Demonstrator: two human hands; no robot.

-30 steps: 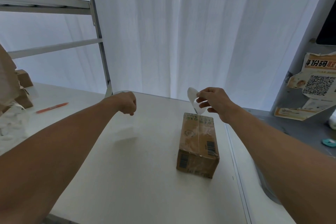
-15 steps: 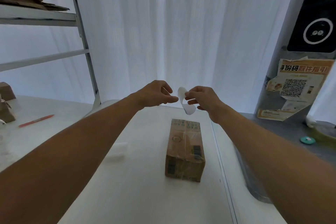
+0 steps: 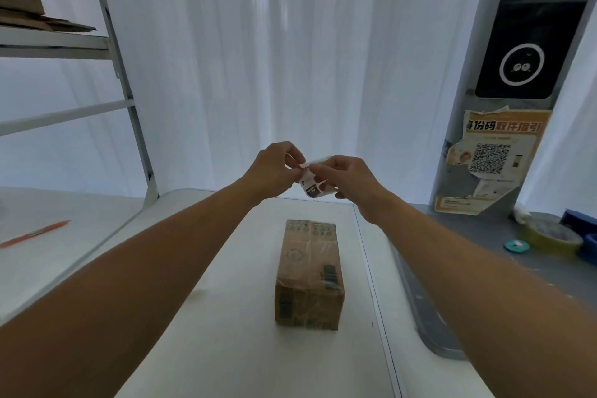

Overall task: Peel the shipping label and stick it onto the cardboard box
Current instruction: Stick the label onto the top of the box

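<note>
A small brown cardboard box [image 3: 308, 271], taped along its top, lies lengthwise on the white table [image 3: 226, 349] in front of me. Above its far end both my hands meet in the air. My left hand [image 3: 274, 171] pinches the upper left edge of a small white shipping label [image 3: 310, 186] with dark print. My right hand [image 3: 349, 176] grips the label's right side, where a white strip curls away near the top. The fingers hide part of the label.
A metal shelf rack [image 3: 126, 100] with cardboard on its upper shelf stands at the left. An orange pen [image 3: 35, 233] lies on the left table. At the right, a grey counter holds tape rolls [image 3: 552, 236] and a teal disc [image 3: 517, 246]. White curtains hang behind.
My left hand came from the left side to the label and took hold of it. The label now shows its printed face between both hands. The view shifted right and upward.
</note>
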